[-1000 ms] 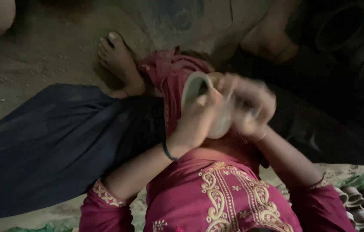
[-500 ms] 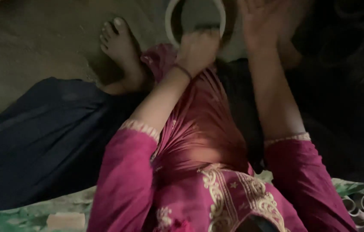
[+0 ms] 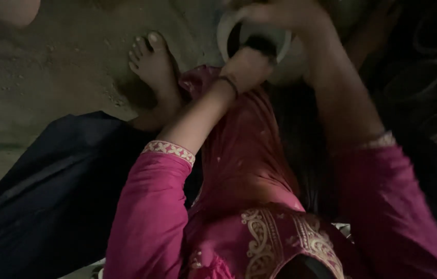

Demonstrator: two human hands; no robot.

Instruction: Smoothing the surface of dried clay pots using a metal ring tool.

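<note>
Though the light is dim, the pale round bowl [image 3: 259,44] looks like unfired or raw clay, so I judge it light but brittle, stiff in the wall and easily chipped at the thin lip; the safest hold would be across the rim and wall with both hands rather than by one edge. Going from the left, a bare foot [image 3: 154,64] rests on the dirt floor [image 3: 48,77] beside a dark cloth [image 3: 48,196]. The left hand [image 3: 247,64] has its grip closed on the bowl's near rim, fingers reaching inside. The right hand [image 3: 285,15] cups over the top edge, its grip also on the bowl. The bowl is held up above the lap, near the top of the view. It is whitish with a dark hollow.
</note>
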